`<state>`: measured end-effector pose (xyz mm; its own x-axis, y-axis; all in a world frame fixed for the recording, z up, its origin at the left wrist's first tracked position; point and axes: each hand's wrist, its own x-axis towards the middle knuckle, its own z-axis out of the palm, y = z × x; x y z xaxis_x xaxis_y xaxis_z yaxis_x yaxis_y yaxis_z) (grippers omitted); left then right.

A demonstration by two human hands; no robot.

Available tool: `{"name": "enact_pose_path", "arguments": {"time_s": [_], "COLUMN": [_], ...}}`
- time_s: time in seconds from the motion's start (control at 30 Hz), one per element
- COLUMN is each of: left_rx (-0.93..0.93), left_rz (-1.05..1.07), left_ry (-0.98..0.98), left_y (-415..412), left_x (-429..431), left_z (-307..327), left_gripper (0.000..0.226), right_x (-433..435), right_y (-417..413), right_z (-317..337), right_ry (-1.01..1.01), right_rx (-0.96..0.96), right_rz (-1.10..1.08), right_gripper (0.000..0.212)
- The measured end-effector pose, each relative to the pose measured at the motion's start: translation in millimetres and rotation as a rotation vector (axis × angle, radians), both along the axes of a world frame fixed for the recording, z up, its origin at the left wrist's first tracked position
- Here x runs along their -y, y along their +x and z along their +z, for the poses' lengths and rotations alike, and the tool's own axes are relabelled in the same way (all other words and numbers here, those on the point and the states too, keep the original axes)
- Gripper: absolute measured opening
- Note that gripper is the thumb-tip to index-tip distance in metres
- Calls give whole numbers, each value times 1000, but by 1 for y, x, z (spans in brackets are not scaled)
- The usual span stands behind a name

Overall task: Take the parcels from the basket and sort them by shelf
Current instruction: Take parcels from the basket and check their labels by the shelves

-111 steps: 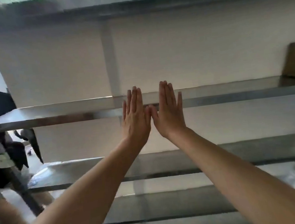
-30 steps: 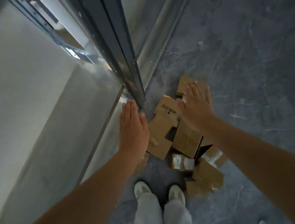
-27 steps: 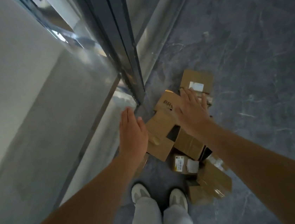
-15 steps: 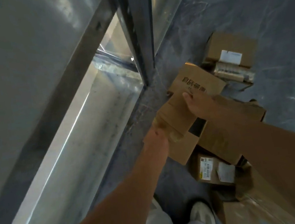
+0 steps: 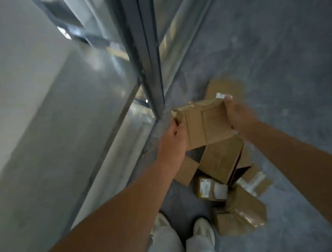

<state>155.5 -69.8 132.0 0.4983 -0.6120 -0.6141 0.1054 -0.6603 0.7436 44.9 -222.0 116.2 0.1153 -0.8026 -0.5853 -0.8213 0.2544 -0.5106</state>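
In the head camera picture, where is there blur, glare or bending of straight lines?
Head view: the held parcel and both hands, left hand and right hand, are softly motion-blurred; the metal shelf shows pale glare; the upright post leans from wide-angle distortion; labels on the floor parcels are unreadable.

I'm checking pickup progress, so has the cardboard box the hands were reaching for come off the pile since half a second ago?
Yes. The cardboard box is now held up between the left hand and right hand, raised clear of the parcels on the floor.
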Motion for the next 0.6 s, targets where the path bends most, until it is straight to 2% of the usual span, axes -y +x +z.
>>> {"name": "enact_pose_path", "arguments": {"time_s": [0.13, 0.3, 0.47, 0.6], "left_rx": [59, 192, 337, 385], "left_rz": [-27, -42, 25, 139], "left_ry": [-169, -363, -521, -615], "left_y": [4, 15, 6, -18], "left_x": [43, 65, 60, 30], "left_z": [159, 351, 508, 597], "left_gripper": [39, 34, 32, 36], "right_x": [31, 40, 34, 15], "right_y": [-15, -28, -37, -52], "right_z": [177, 383, 540, 631], "right_ry": [-111, -246, -315, -339], "right_rx": [54, 284, 492, 642], "right_rz": [-68, -122, -62, 16], "right_gripper": [75, 64, 54, 54]}}
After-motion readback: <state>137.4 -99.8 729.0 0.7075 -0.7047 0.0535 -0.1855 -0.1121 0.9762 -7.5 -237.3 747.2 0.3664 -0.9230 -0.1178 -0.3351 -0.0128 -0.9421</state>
